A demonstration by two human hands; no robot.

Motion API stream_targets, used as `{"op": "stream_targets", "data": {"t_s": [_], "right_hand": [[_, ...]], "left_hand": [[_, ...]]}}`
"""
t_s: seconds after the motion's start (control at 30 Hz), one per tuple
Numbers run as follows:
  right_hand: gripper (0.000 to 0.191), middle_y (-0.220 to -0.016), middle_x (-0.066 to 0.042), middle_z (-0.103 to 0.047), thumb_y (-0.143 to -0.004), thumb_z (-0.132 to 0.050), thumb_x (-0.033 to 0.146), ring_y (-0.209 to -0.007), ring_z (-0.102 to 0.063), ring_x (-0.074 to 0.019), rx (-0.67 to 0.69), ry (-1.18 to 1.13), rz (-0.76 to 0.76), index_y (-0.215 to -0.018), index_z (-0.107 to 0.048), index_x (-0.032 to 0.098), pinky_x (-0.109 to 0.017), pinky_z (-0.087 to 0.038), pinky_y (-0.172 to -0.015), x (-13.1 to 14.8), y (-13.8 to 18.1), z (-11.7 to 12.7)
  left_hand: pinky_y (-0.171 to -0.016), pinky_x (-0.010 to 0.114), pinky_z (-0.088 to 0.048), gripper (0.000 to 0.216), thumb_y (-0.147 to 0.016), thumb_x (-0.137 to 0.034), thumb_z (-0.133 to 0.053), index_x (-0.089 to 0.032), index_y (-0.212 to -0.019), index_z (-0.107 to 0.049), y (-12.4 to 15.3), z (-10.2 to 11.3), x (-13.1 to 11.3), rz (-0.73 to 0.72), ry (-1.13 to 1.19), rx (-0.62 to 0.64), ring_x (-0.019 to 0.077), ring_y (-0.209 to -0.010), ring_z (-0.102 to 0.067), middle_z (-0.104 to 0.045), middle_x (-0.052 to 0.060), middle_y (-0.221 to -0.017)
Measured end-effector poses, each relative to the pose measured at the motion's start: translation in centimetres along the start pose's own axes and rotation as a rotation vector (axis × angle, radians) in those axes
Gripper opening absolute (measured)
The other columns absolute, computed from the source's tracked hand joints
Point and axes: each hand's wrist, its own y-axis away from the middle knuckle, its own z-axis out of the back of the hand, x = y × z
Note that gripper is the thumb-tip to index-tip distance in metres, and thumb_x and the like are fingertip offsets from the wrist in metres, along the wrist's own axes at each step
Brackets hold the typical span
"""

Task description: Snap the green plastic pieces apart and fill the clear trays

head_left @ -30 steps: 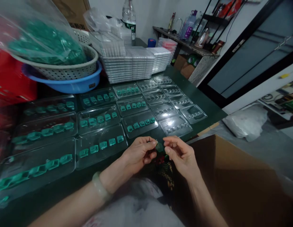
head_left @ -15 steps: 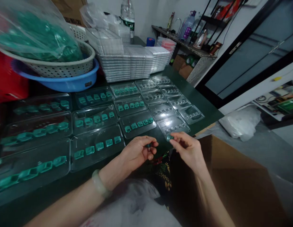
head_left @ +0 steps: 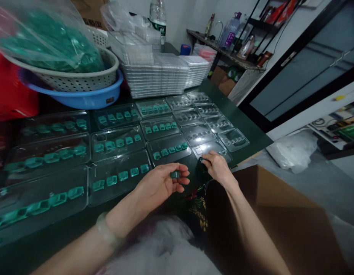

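My left hand (head_left: 162, 185), with a pale bangle on its wrist, is half curled palm-up above the table edge. A small green translucent piece (head_left: 175, 174) sits between its thumb and fingers. My right hand (head_left: 218, 168) reaches down to the near corner of a clear plastic tray (head_left: 205, 148), its fingers pinched on a small dark green piece (head_left: 202, 160) that they partly cover. Just left of that lies another clear tray (head_left: 162, 144) with a row of green pieces in its hollows.
Rows of similar trays cover the dark green table (head_left: 245, 131). Behind them rise stacked clear trays (head_left: 156, 78) and a blue basin (head_left: 91, 100) under a basket (head_left: 82, 83) with a bag of green pieces (head_left: 57, 46). A cardboard box (head_left: 280, 191) stands at right.
My right hand has moved forward and slightly left, down to the tray's near corner with its green piece. The left hand's fingers have loosened, showing the piece in them.
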Motion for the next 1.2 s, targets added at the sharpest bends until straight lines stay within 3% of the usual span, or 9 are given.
{"op": "stream_targets", "data": {"t_s": [0.17,0.23,0.33,0.43,0.53,0.73,0.9,1.0,1.2], "right_hand": [[0.035,-0.083,-0.008,-0.061,-0.079,-0.052,0.022,-0.066,-0.058,-0.0181,-0.021,0.039,-0.046,-0.113,-0.057,0.015,-0.028,-0.043,-0.061,0.2,0.5,0.7],[0.044,-0.079,-0.006,-0.061,-0.078,-0.055,0.027,-0.061,-0.055,-0.0169,-0.134,-0.023,-0.087,-0.12,-0.05,0.015,-0.029,-0.043,-0.06,0.9,1.4,1.5],[0.035,-0.078,-0.004,-0.059,-0.081,-0.053,0.03,-0.062,-0.054,-0.015,-0.327,-0.244,-0.034,-0.114,-0.053,0.019,-0.029,-0.045,-0.062,3.5,3.3,2.7],[0.029,-0.087,-0.005,-0.059,-0.082,-0.052,0.026,-0.07,-0.056,-0.0144,-0.259,-0.479,0.151,-0.111,-0.055,0.022,-0.028,-0.047,-0.067,6.8,4.9,2.9],[0.03,-0.101,-0.007,-0.057,-0.082,-0.051,0.02,-0.085,-0.057,-0.0169,-0.176,-0.533,0.222,-0.112,-0.054,0.023,-0.029,-0.046,-0.075,8.7,5.5,2.0],[0.02,-0.081,-0.003,-0.054,-0.081,-0.053,0.021,-0.069,-0.052,-0.0127,-0.189,-0.688,0.122,-0.099,-0.059,0.02,-0.025,-0.044,-0.063,7.7,5.3,1.3],[0.012,-0.074,0.0,-0.054,-0.081,-0.054,0.024,-0.065,-0.051,-0.011,-0.15,-0.882,0.059,-0.089,-0.061,0.019,-0.022,-0.041,-0.057,6.7,5.4,1.6],[0.014,-0.072,0.0,-0.054,-0.079,-0.056,0.023,-0.064,-0.051,-0.0108,-0.214,-0.899,0.004,-0.091,-0.061,0.019,-0.022,-0.042,-0.057,6.6,5.7,1.2],[0.029,-0.084,-0.002,-0.055,-0.08,-0.052,0.016,-0.071,-0.053,-0.0117,-0.306,-0.818,0.063,-0.108,-0.059,0.023,-0.024,-0.045,-0.062,6.6,6.5,1.0]], "left_hand": [[-0.068,0.033,-0.046,0.028,-0.083,-0.031,-0.047,-0.008,-0.091,-0.061,0.0,-0.2,-0.2,-0.019,0.114,0.014,0.0243,-0.086,-0.058,-0.059,0.014,-0.095],[-0.071,0.036,-0.047,0.032,-0.084,-0.034,-0.045,-0.008,-0.092,-0.061,0.1,-0.3,-0.3,-0.038,0.153,-0.004,0.0266,-0.092,-0.058,-0.059,0.017,-0.099],[-0.073,0.038,-0.047,0.035,-0.085,-0.036,-0.043,-0.008,-0.091,-0.061,0.2,-0.8,-0.5,-0.052,0.227,-0.009,0.0269,-0.094,-0.057,-0.06,0.018,-0.102],[-0.074,0.035,-0.047,0.036,-0.086,-0.036,-0.041,-0.007,-0.086,-0.063,0.3,-1.5,-0.6,-0.054,0.281,-0.027,0.0235,-0.089,-0.059,-0.063,0.016,-0.094],[-0.072,0.03,-0.046,0.036,-0.086,-0.034,-0.041,-0.007,-0.082,-0.064,0.3,-2.0,-0.5,-0.057,0.268,-0.092,0.0211,-0.085,-0.059,-0.064,0.015,-0.087],[-0.073,0.027,-0.046,0.019,-0.078,-0.023,-0.057,-0.011,-0.09,-0.066,0.6,-1.7,0.3,-0.187,-0.031,-0.047,0.0191,-0.089,-0.058,-0.065,0.01,-0.095],[-0.058,0.021,-0.045,0.018,-0.069,-0.019,-0.066,-0.012,-0.086,-0.068,0.5,-1.9,0.7,-0.301,-0.49,-0.169,0.0118,-0.063,-0.056,-0.066,0.004,-0.076],[-0.05,0.021,-0.043,0.013,-0.071,-0.023,-0.063,-0.012,-0.076,-0.067,0.2,-2.2,0.9,-0.322,-0.535,-0.197,0.0116,-0.056,-0.054,-0.063,0.004,-0.064],[-0.048,0.021,-0.043,0.02,-0.074,-0.03,-0.061,-0.011,-0.075,-0.065,-0.6,-2.1,1.8,-0.222,-0.408,-0.074,0.0115,-0.054,-0.054,-0.062,0.005,-0.065]]}}
